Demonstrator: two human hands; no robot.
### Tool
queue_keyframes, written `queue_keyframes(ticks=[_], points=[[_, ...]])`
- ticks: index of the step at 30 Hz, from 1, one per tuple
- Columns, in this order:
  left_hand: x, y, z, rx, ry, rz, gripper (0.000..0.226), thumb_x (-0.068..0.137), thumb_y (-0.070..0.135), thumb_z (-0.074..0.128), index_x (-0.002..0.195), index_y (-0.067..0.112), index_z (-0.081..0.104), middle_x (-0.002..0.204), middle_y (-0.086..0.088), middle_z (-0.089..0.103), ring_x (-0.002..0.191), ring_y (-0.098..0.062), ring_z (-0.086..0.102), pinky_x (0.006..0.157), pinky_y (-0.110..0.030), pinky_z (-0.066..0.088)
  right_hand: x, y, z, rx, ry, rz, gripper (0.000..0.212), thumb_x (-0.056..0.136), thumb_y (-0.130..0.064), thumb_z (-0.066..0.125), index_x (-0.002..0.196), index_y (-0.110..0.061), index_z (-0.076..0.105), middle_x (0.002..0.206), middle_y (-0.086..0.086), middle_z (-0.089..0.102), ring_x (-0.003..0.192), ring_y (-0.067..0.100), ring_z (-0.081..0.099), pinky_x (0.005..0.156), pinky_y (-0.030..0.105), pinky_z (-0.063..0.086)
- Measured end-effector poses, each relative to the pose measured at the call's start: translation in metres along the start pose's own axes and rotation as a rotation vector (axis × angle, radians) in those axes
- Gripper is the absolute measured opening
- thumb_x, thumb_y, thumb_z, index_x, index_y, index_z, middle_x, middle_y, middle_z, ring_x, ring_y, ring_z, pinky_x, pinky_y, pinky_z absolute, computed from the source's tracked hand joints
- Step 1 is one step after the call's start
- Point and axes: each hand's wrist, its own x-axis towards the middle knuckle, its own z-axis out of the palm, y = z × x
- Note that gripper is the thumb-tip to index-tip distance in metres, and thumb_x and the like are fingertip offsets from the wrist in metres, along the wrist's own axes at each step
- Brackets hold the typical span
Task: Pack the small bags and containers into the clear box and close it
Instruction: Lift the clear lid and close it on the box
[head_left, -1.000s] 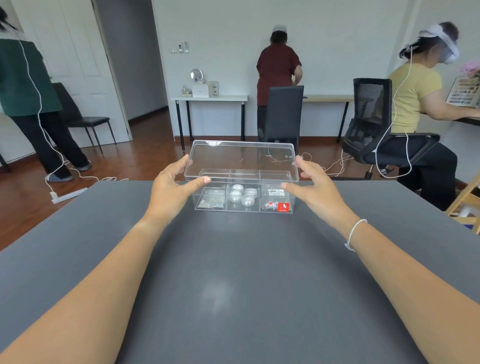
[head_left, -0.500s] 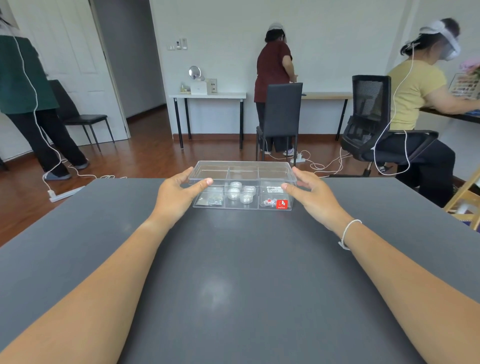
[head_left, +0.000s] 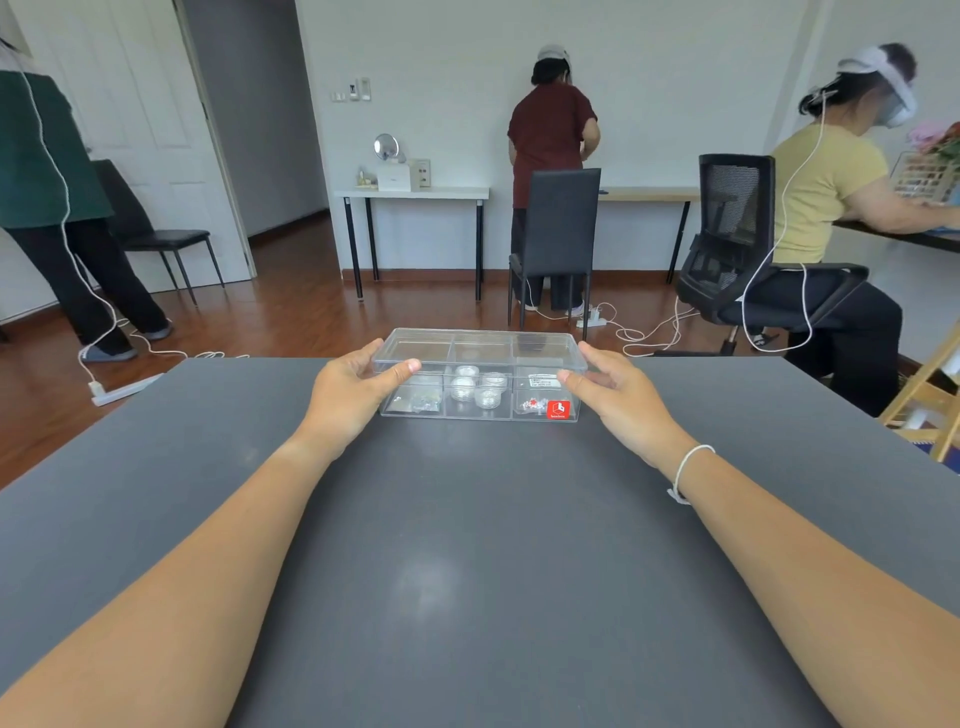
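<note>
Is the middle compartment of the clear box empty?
No, the middle compartment of the clear box holds several small round containers, seen through the clear lid.

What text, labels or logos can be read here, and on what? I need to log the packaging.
Red sticker on the clear box, front right corner: a white cube logo, the wording under it too small to read.
White label on a bag in the right compartment: printed lines, too blurred to read.
Nothing else is legible.

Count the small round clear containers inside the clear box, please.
4, all in the middle compartment of the clear plastic box. Others may be hidden.
</note>
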Motion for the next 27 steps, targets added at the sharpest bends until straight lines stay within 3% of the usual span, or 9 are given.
queue_keyframes(ticks=[3, 6, 10, 18, 22, 27], points=[[-0.0011, -0.0001, -0.0011, 0.007, -0.004, -0.012, 0.066, 0.073, 0.037, 0.072, 0.13, 0.015, 0.05, 0.116, 0.015, 0.054, 0.1, 0.001, 0.053, 0.087, -0.014, 0.034, -0.0012, -0.0014, 0.0, -0.017, -0.011, -0.01, 0.054, 0.086, -0.029, 0.058, 0.136, -0.025, 0.04, 0.14, 0.0, 0.042, 0.126, 0.019, 0.045, 0.099, 0.035, 0.043], [-0.0016, -0.0008, -0.0016, 0.023, -0.004, -0.016, 0.068, 0.073, 0.037, 0.072, 0.132, 0.015, 0.048, 0.114, 0.016, 0.052, 0.104, -0.003, 0.051, 0.09, -0.017, 0.033, -0.0022, -0.0014, -0.0008, -0.034, -0.024, -0.016, 0.053, 0.086, -0.029, 0.058, 0.136, -0.026, 0.041, 0.139, -0.001, 0.043, 0.123, 0.018, 0.048, 0.098, 0.034, 0.044], [-0.002, -0.0024, -0.0014, 0.03, -0.005, -0.014, 0.067, 0.072, 0.037, 0.072, 0.131, 0.016, 0.049, 0.115, 0.016, 0.052, 0.105, -0.002, 0.05, 0.091, -0.017, 0.032, -0.0026, 0.0, -0.0007, -0.023, -0.032, -0.018, 0.053, 0.085, -0.028, 0.059, 0.135, -0.027, 0.042, 0.138, -0.003, 0.043, 0.115, 0.012, 0.05, 0.085, 0.022, 0.044], [-0.0016, -0.0075, -0.0039, 0.015, -0.065, -0.044, 0.069, 0.07, 0.041, 0.073, 0.131, 0.018, 0.049, 0.128, 0.002, 0.059, 0.118, -0.011, 0.052, 0.107, -0.026, 0.033, -0.0018, 0.0024, -0.0006, -0.012, -0.031, 0.0, 0.059, 0.084, -0.029, 0.061, 0.138, -0.023, 0.037, 0.14, -0.004, 0.04, 0.103, 0.007, 0.054, 0.073, 0.011, 0.045], [-0.0029, -0.0074, -0.0034, 0.017, -0.065, -0.038, 0.07, 0.07, 0.04, 0.073, 0.131, 0.016, 0.048, 0.129, 0.004, 0.057, 0.115, -0.008, 0.051, 0.102, -0.021, 0.033, -0.0023, 0.0025, -0.0024, -0.002, -0.035, 0.011, 0.058, 0.085, -0.028, 0.06, 0.137, -0.023, 0.037, 0.143, -0.002, 0.04, 0.109, 0.012, 0.055, 0.085, 0.022, 0.046], [-0.0054, -0.0064, -0.0021, 0.018, -0.073, -0.034, 0.066, 0.071, 0.035, 0.074, 0.13, 0.017, 0.05, 0.108, 0.013, 0.062, 0.103, -0.003, 0.057, 0.089, -0.013, 0.035, -0.0025, 0.0023, -0.0057, -0.002, -0.031, 0.025, 0.057, 0.085, -0.027, 0.06, 0.137, -0.021, 0.038, 0.144, -0.001, 0.04, 0.118, 0.018, 0.053, 0.099, 0.034, 0.045]])
